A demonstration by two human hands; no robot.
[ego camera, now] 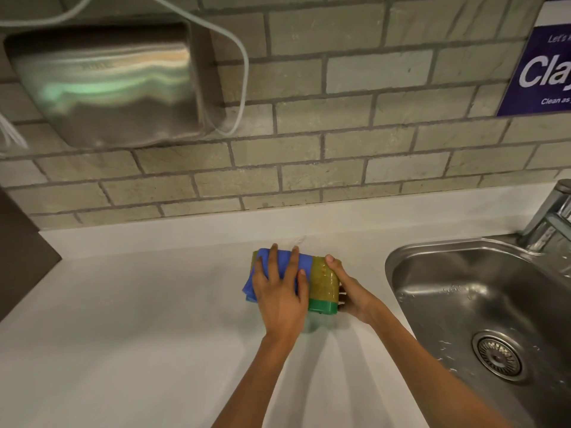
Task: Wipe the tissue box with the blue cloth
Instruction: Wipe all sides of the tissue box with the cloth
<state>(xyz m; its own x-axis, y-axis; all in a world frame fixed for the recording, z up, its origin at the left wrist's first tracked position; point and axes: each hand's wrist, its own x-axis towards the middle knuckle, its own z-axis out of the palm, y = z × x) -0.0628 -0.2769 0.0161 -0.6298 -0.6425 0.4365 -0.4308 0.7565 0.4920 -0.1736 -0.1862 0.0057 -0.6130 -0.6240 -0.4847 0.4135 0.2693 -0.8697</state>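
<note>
The tissue box (323,281) is olive-gold on top with a green base and lies on the white counter (139,319) near the middle. A blue cloth (304,261) is draped over its left part. My left hand (279,291) lies flat on the cloth with fingers spread, pressing it against the box. My right hand (349,288) grips the box's right end, thumb on top. Most of the box's left side is hidden under the cloth and hand.
A steel sink (482,307) with a drain sits close on the right, its tap (553,214) behind it. A steel wall dispenser (105,88) with a white cable (241,72) hangs at upper left on the brick-tile wall. A purple sign (543,66) hangs at upper right.
</note>
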